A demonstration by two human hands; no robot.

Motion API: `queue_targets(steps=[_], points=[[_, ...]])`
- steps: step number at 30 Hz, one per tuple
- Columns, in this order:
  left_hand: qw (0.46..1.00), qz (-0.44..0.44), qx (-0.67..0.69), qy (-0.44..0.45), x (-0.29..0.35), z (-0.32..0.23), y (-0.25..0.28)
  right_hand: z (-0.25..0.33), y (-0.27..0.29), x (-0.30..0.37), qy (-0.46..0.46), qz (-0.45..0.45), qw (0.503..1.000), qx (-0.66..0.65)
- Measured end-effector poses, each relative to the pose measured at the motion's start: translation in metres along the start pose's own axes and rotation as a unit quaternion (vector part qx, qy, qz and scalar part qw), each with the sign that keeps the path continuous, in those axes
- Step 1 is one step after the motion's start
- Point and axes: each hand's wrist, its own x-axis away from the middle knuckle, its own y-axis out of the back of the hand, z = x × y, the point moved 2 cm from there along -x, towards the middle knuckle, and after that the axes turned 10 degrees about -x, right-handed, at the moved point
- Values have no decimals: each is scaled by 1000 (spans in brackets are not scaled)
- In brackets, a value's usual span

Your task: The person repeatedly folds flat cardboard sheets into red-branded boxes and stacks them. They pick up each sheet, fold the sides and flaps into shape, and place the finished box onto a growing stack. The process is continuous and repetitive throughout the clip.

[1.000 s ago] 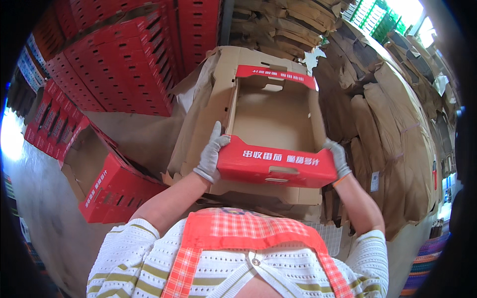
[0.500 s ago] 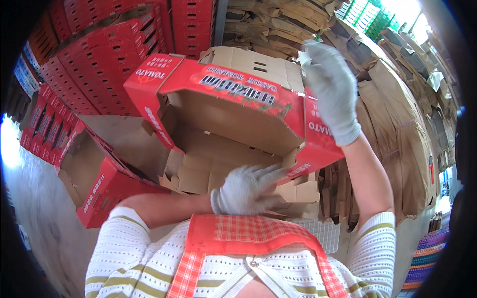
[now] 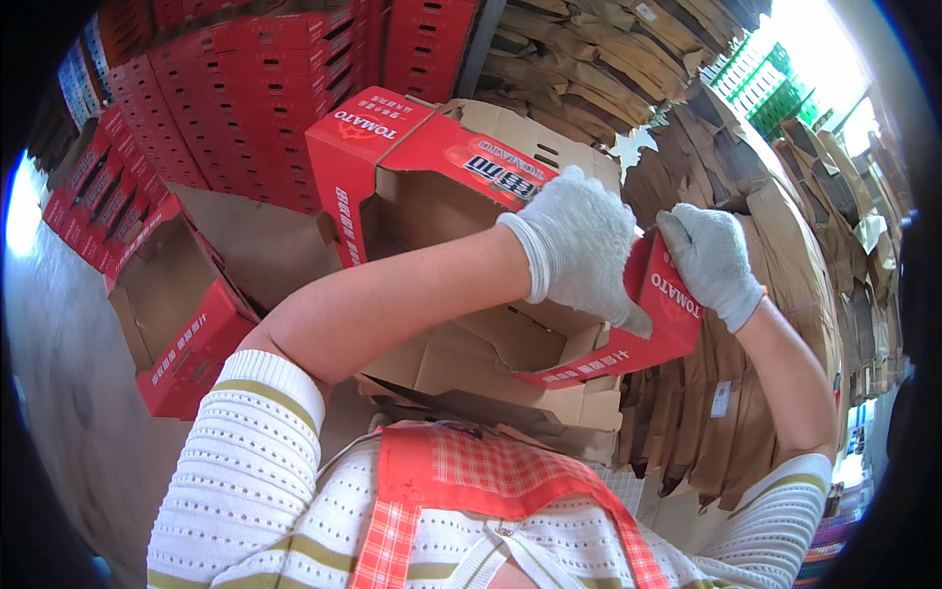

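In front of me stands a red printed cardboard box (image 3: 363, 128), tan inside, with its open side facing me. My left hand (image 3: 584, 250), in a pale knitted glove, reaches across the opening and grips the box near its right corner. The thumb points down along the red end panel, while the hand covers part of the printed front. My right hand (image 3: 714, 265), gloved too, is closed at the outer right corner, its fingers bent against the red cardboard. Part of the corner between the two hands is hidden.
Tall stacks of red boxes (image 3: 235, 108) rise behind on the left. Another open red box (image 3: 186, 344) sits at my left. Flat folded brown cardboard (image 3: 765, 294) is piled on the right and at the back. Green crates (image 3: 775, 88) show at the far right.
My left hand has moved up and right from the near side of the box to its right corner. My right hand has come down onto that corner. The view has shifted.
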Motion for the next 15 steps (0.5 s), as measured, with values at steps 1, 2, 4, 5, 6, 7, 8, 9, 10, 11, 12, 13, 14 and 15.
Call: queue_targets(steps=[1,2,4,5,6,7,8,9,10,11,12,13,14,15], points=[[1000,1,-6,3,2,-2,0,-3,-8,-6,-5,30,999,35],[1000,3,-12,7,3,-4,0,-4,-15,-13,6,42,997,67],[999,-30,-21,13,8,-6,-4,-3,-32,-25,51,54,989,125],[997,-68,-24,16,10,-7,-5,-6,-42,-37,38,106,989,98],[997,-71,-37,16,14,-8,-10,-4,-48,-41,103,150,974,132],[997,-56,-44,22,13,-6,-13,-2,-49,-45,121,119,978,121],[991,-125,28,35,14,-5,-14,-1,-48,-49,101,111,981,123],[975,-193,97,45,14,0,-13,2,-47,-46,-16,85,992,-89],[951,-260,162,46,12,4,-11,0,-42,-44,-204,56,943,-257],[924,-273,261,55,9,12,-12,13,-42,-39,-167,11,919,-356],[898,-288,325,75,9,21,-11,26,-43,-40,-119,28,905,-408],[830,-288,474,64,8,27,-12,41,-38,-30,-12,31,973,-230],[734,-260,625,54,10,33,-14,52,-37,-27,18,49,989,-137],[779,-278,559,50,21,38,-14,57,-38,-28,4,70,993,-100]])
